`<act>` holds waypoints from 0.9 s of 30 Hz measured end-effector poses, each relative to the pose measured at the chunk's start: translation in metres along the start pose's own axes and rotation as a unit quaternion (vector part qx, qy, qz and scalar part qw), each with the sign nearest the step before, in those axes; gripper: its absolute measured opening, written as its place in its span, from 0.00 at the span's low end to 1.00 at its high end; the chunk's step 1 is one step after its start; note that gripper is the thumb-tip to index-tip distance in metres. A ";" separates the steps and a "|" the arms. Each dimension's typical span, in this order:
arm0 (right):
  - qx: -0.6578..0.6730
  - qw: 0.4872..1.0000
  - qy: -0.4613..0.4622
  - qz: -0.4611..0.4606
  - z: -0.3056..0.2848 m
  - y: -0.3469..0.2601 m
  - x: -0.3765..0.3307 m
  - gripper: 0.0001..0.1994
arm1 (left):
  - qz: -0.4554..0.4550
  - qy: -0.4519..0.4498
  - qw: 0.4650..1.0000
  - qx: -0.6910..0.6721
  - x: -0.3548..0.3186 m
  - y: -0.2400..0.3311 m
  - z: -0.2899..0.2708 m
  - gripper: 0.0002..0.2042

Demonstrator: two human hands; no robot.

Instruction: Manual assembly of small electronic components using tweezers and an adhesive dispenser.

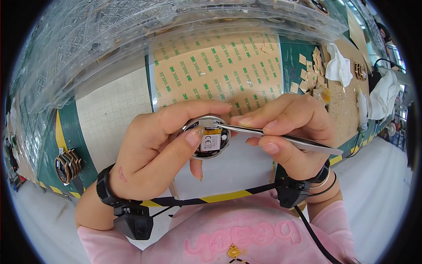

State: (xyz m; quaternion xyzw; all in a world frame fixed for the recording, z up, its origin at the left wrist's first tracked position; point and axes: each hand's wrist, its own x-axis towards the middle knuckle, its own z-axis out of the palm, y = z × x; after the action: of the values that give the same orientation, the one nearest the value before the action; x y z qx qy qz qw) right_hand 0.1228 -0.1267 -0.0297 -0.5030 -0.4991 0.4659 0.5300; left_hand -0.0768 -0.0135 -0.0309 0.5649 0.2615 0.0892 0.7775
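Note:
My left hand (160,147) grips a round, silver-rimmed watch case (216,152), its thumb lying over the left part of the opening. Inside the case sit a white-labelled battery (211,142) and a strip of amber tape (212,131). Between the thumb and fingers of my right hand (299,132) is a pair of metal tweezers (285,137), held almost level. The tips reach into the upper part of the case, by a small pale piece above the amber tape. Whether they pinch that piece is too small to tell.
Behind my hands lies a tan adhesive-backing sheet (211,66), with a pale gridded sheet (115,105) to its left. Clear plastic trays (132,26) are stacked at the back. Several watch cases (67,166) stand at left. Tan scraps (310,75) and a white cloth (338,66) lie at right.

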 end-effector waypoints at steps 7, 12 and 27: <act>-0.019 1.000 -0.011 -0.012 0.000 -0.001 0.000 0.08 | -0.008 -0.006 1.000 0.015 0.000 0.002 -0.001 0.18; -0.032 0.999 -0.015 -0.020 0.000 0.000 0.000 0.08 | 0.002 0.008 1.000 0.009 0.000 -0.001 0.001 0.19; -0.053 0.996 -0.026 -0.060 -0.002 0.003 0.000 0.09 | -0.013 0.019 1.000 0.020 0.000 0.003 0.003 0.20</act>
State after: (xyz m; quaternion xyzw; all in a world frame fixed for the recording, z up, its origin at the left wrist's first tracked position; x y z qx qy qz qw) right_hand 0.1252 -0.1265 -0.0330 -0.4875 -0.5660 0.4189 0.5163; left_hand -0.0751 -0.0148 -0.0280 0.5747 0.2856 0.0846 0.7622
